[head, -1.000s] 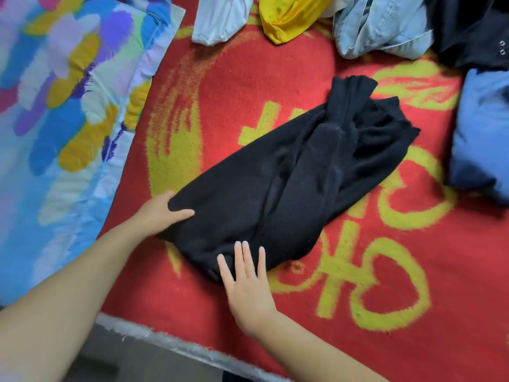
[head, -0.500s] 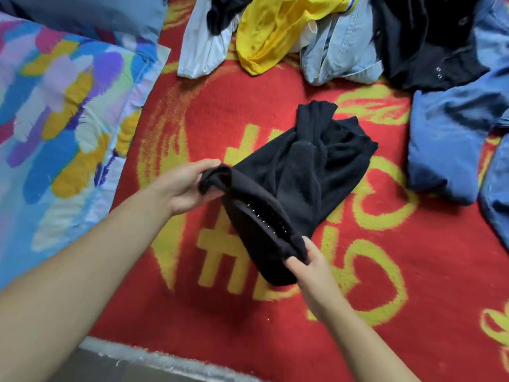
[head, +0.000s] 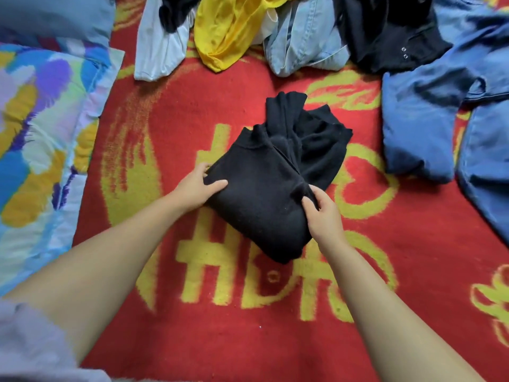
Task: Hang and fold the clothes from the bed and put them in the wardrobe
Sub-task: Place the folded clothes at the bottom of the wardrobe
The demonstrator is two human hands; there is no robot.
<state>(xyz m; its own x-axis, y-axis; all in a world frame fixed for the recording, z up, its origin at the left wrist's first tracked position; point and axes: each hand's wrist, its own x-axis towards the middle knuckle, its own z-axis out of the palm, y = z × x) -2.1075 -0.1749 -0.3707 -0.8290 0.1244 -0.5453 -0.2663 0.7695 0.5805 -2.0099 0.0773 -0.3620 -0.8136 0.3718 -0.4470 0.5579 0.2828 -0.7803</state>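
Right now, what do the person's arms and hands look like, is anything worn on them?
Both forearms are bare up to where the picture cuts them off. The left hand and right hand wear no gloves, and no rings, watch or bracelets show. Nails look short and unpainted. At the lower left corner, a soft pale lilac-grey fabric appears near the left arm, perhaps a sleeve or top; I cannot tell which.

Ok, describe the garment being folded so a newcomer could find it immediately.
Start at the red blanket with yellow lettering, clothes heaped along its far edge. At its middle lies the black sweater, gripped by the left hand and right hand. It alone is folded and lies apart from the heap.
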